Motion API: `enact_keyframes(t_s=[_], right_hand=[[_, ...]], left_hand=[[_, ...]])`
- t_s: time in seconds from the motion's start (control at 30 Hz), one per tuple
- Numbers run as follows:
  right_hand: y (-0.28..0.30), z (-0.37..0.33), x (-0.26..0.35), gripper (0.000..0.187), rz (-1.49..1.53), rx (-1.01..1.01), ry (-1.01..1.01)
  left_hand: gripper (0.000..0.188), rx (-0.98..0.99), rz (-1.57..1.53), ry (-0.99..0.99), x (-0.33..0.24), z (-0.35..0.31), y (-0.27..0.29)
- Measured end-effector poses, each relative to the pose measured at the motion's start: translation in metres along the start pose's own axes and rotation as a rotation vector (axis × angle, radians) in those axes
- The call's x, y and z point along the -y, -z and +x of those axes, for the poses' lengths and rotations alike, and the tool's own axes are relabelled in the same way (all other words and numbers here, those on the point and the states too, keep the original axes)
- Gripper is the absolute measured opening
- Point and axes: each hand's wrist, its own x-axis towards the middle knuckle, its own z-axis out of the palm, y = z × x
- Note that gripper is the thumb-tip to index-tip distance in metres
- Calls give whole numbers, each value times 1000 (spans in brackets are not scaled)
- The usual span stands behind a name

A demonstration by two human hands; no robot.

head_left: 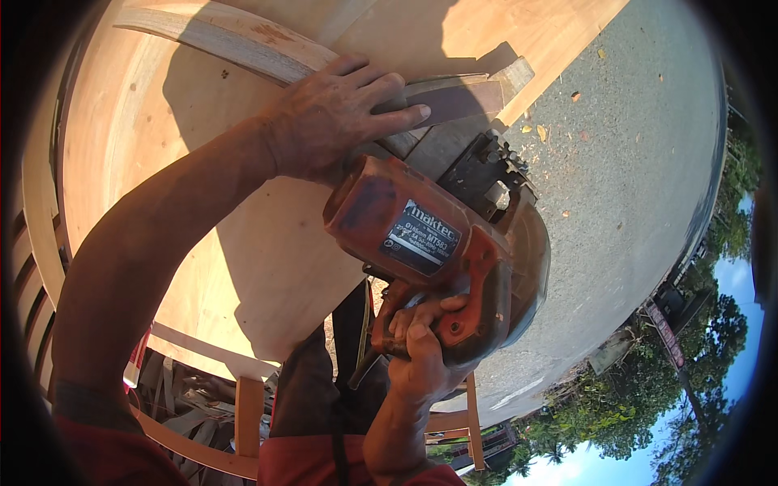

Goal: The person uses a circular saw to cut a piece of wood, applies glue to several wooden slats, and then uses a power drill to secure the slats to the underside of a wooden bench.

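My right hand (423, 352) is wrapped round the rear handle of a red, worn circular saw (478, 259). The saw hangs over the right edge of a pale plywood sheet (275, 219), with its dark metal base (474, 174) against the end of some wood pieces. My left hand (344, 113) lies over these, fingers bent round a weathered wooden strip (235, 47) and thumb stretched along a flat, darker piece (466, 103). The saw's motor housing is just below my left wrist. Saw body and guard hide the blade and its contact with the wood.
Beyond the sheet's right edge is grey paved ground (640, 121) with scattered leaves. A wooden frame (247, 413) and scrap wood (190, 405) lie below at the left. Trees (624, 397) stand at the lower right. My legs are close beneath the saw.
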Motion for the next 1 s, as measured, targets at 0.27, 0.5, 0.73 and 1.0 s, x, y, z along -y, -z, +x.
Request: enact_keyframes(t_s=[0.27, 0.5, 0.73, 1.0], right_hand=[[5, 3, -2, 50, -3, 15, -13], [0, 5, 3, 51, -17, -5, -27], [-4, 10, 8, 51, 12, 28, -23], [-7, 6, 12, 47, -22, -29, -50]], left_hand=[[89, 11, -36, 7, -1, 1, -1], [89, -12, -66, 8, 1, -3, -3], [90, 2, -72, 14, 0, -3, -2], [91, 10, -70, 36, 0, -1, 2]])
